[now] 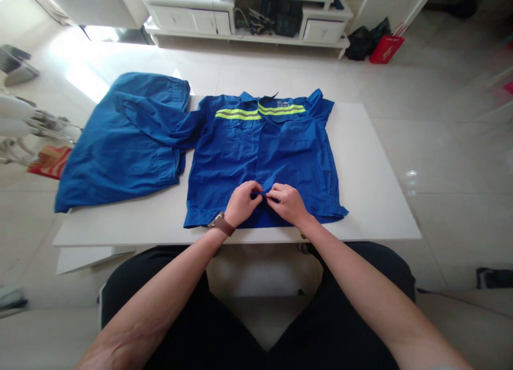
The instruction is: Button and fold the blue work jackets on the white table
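Note:
A blue work jacket (pixel 296 151) with yellow-green and grey reflective stripes lies spread on the white table, collar away from me. At the lower part of its front opening, my left hand (pixel 242 201) pinches the jacket's edge from the left. My right hand (pixel 288 201) pinches the edge just beside it, fingertips almost touching the left ones. Whatever small fastening may be between the fingers is hidden. One sleeve stretches left across a second blue garment (pixel 116 156), which lies folded on the table's left side.
The white table (pixel 377 199) ends just before my knees. Beyond it stands a white cabinet (pixel 172 20). Black bags and a red bag (pixel 387 49) are on the floor at the back right. A red and brown bag (pixel 48 161) is at the left.

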Action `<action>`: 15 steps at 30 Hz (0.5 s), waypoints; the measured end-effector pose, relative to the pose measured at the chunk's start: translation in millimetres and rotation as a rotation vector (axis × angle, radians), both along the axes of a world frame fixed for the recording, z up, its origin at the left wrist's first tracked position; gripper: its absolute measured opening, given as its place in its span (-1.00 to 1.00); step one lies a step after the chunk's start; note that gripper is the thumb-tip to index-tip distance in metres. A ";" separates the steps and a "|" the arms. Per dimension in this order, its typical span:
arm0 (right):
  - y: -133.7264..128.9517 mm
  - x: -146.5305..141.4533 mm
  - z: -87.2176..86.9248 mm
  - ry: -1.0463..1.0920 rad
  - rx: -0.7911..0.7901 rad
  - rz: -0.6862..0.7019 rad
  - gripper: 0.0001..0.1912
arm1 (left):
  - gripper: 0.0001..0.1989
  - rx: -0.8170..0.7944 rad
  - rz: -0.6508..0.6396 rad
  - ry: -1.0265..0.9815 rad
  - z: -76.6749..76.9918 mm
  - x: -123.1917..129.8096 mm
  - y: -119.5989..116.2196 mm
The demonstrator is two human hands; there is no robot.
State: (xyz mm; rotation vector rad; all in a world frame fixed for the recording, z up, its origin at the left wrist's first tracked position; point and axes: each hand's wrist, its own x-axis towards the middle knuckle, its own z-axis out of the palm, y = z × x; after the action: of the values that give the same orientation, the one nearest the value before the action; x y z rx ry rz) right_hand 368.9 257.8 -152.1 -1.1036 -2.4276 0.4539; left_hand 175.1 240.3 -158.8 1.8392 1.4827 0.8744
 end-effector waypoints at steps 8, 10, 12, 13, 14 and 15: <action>-1.5 -5.0 10.2 0.243 -0.088 -0.085 -0.93 | -0.81 0.073 -0.127 0.033 8.8 -2.3 -1.0; -2.9 -6.6 22.4 0.398 -0.148 -0.123 -0.89 | -0.82 0.079 -0.161 0.058 11.8 -2.5 -1.1; -10.8 -7.9 41.8 0.516 -0.215 -0.122 -0.91 | -0.82 0.077 -0.183 0.091 13.9 -2.6 -2.1; -17.9 -8.5 53.7 0.558 -0.278 -0.088 -0.93 | -0.82 0.065 -0.203 0.108 14.5 -2.8 -2.9; -27.1 -9.2 66.4 0.587 -0.361 -0.040 -0.92 | -0.82 0.041 -0.235 0.124 14.8 -3.2 -3.9; -37.4 -9.8 79.1 0.602 -0.447 0.012 -0.88 | -0.82 0.005 -0.288 0.135 14.8 -3.8 -5.1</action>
State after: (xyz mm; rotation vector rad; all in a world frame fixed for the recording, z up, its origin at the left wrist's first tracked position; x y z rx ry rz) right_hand 359.1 220.3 -72.9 -0.9354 -1.8416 1.1845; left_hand 171.2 235.2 -144.0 2.0853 1.2506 0.6258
